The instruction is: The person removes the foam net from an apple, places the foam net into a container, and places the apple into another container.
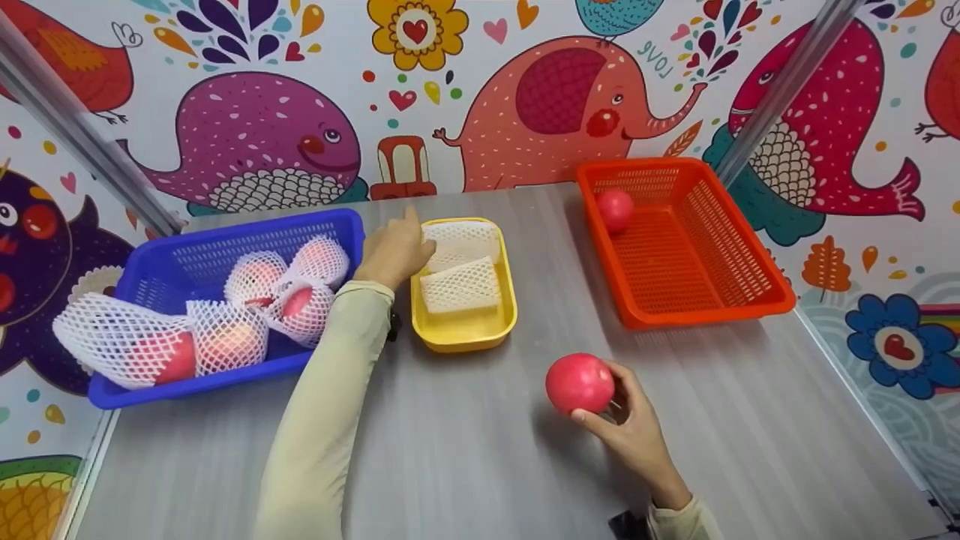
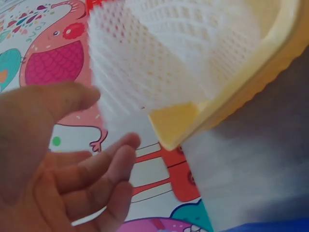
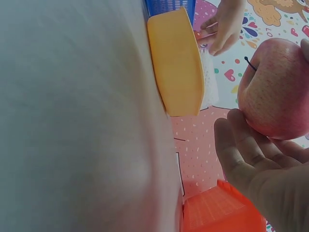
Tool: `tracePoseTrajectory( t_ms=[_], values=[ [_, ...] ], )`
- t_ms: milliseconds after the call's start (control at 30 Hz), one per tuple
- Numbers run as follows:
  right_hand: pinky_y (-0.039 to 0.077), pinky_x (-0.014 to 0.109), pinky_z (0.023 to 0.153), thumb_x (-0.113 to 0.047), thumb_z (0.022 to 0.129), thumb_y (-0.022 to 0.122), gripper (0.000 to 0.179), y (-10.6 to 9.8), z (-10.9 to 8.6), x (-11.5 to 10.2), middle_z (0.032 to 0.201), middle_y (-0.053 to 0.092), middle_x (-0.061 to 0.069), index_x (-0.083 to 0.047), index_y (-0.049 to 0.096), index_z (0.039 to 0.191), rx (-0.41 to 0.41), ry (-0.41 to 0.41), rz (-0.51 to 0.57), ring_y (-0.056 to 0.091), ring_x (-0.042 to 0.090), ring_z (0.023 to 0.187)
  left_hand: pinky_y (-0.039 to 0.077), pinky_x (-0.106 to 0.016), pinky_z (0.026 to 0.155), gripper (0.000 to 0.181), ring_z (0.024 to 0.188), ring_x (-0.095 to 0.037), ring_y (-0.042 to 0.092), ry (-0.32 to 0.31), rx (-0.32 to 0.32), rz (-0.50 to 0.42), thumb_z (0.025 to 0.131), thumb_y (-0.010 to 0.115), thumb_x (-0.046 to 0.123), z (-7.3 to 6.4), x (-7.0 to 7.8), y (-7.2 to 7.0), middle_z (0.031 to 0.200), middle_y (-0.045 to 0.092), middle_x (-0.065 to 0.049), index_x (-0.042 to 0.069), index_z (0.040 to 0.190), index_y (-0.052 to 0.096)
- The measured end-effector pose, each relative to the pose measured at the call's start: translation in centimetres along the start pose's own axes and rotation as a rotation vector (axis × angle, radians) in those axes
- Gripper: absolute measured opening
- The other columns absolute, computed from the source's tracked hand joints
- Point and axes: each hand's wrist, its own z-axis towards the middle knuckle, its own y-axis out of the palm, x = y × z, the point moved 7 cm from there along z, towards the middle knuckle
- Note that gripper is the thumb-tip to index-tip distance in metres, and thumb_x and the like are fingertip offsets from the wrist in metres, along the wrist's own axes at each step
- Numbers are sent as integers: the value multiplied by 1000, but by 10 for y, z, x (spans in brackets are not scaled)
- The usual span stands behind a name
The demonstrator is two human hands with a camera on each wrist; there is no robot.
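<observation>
My right hand (image 1: 634, 431) holds a bare red apple (image 1: 577, 382) above the table, fingers and thumb around it. A thin dark stem (image 3: 250, 63) shows on it in the right wrist view. My left hand (image 1: 394, 251) is at the left rim of a small yellow basket (image 1: 466, 339). Its fingers are loosely spread and grip nothing, as the left wrist view shows. White foam net sleeves lie in the yellow basket, one net (image 1: 461, 286) in front of another net (image 1: 469, 238). In the left wrist view the netting (image 2: 159, 58) is close to the thumb and fingertips.
At the left stands a blue basket (image 1: 184, 276) with several apples in foam nets, one net (image 1: 112, 334) hanging over its edge. An orange basket (image 1: 667, 270) at the back right holds one bare apple (image 1: 616, 210). A printed wall (image 1: 420, 112) closes off the back.
</observation>
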Motion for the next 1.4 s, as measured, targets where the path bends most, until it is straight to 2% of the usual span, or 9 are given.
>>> tracePoseTrajectory(
  t_ms=[167, 400, 600, 700, 833, 1000, 1167, 1300, 1400],
  values=[
    [54, 31, 87, 5, 72, 86, 72, 1, 2, -1, 126, 60, 11, -2, 52, 135, -1, -8, -10, 62, 25, 109, 52, -56, 85, 51, 102, -42, 64, -19, 25, 2, 97, 59, 33, -21, 0, -9, 117, 64, -24, 2, 135, 47],
    [54, 32, 88, 3, 72, 86, 72, 3, 1, 0, 127, 59, 11, -2, 52, 135, -7, -9, -25, 62, 24, 110, 54, -52, 79, 51, 96, -38, 64, 85, 74, 27, 95, 65, 36, -87, 13, -3, 110, 65, -21, 0, 130, 55],
    [55, 32, 86, 0, 73, 87, 71, 5, -1, 1, 126, 60, 9, -5, 53, 135, -13, -7, -36, 62, 25, 108, 53, -49, 73, 43, 89, -35, 64, 206, 221, 30, 89, 74, 32, -157, 21, 17, 100, 65, -15, 3, 118, 63],
    [55, 31, 86, -2, 73, 88, 72, 7, -1, 1, 127, 60, 9, -6, 53, 136, -28, -18, -40, 62, 26, 109, 54, -50, 74, 44, 92, -36, 64, 207, 285, -3, 86, 78, 32, -195, 17, 33, 103, 67, -14, 5, 118, 65],
    [55, 30, 86, -2, 72, 89, 74, 8, -1, 2, 128, 60, 9, -5, 52, 136, -36, -24, -46, 62, 26, 108, 54, -53, 79, 45, 99, -34, 65, 129, 222, -77, 84, 80, 32, -233, 8, 62, 110, 68, -12, 8, 120, 67],
    [54, 29, 83, 3, 70, 88, 76, 6, 2, -7, 127, 60, 9, -2, 52, 136, -25, -26, -59, 63, 22, 105, 53, -52, 81, 44, 99, -31, 64, 39, 87, -104, 86, 79, 34, -249, 0, 85, 109, 67, -9, 11, 120, 67],
    [52, 23, 80, 9, 64, 88, 77, -7, 15, -51, 123, 62, 17, 10, 52, 132, -7, -151, -199, 62, 14, 102, 53, -52, 80, 43, 98, -31, 64, 22, 55, -111, 85, 79, 35, -248, -5, 90, 109, 67, -9, 11, 119, 66],
    [50, 18, 81, 2, 64, 91, 78, -34, 49, -78, 123, 63, 15, 6, 54, 133, -7, -318, -375, 61, 12, 101, 52, -53, 81, 43, 99, -31, 63, 8, 14, -128, 86, 78, 36, -247, -8, 93, 109, 67, -8, 12, 120, 66],
    [49, 17, 80, -18, 71, 93, 78, -63, 87, -82, 125, 62, 8, -4, 52, 137, -25, -280, -502, 59, 15, 101, 52, -54, 81, 43, 100, -32, 63, 4, -5, -138, 86, 77, 37, -247, -9, 95, 109, 66, -8, 12, 120, 66]
  ],
)
